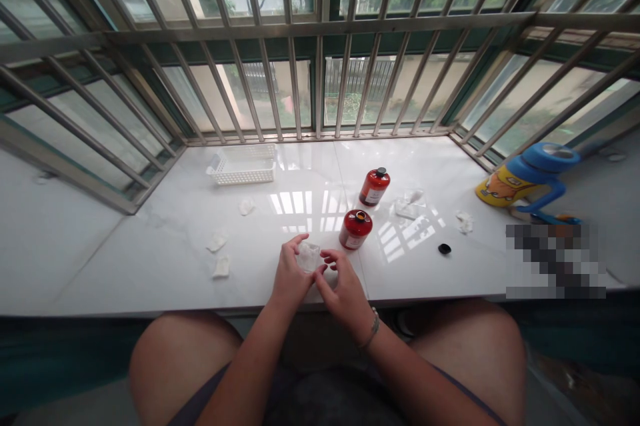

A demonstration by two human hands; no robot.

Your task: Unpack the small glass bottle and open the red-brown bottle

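My left hand [291, 273] and my right hand [343, 286] meet over the front edge of a white marble sill [165, 246]. Together they pinch a small white pad or wrapper [309, 255]. Just beyond my right hand stands a red bottle [355, 229] without a cap. A second red bottle [375, 186] with a black cap stands farther back. A small black cap [445, 249] lies to the right.
A white plastic basket [243, 165] sits at the back left. White pads [219, 242] lie scattered on the left, and crumpled wrappers [407, 205] on the right. A blue and yellow bottle [525, 179] lies at the far right. Metal window bars [320, 26] close off the back.
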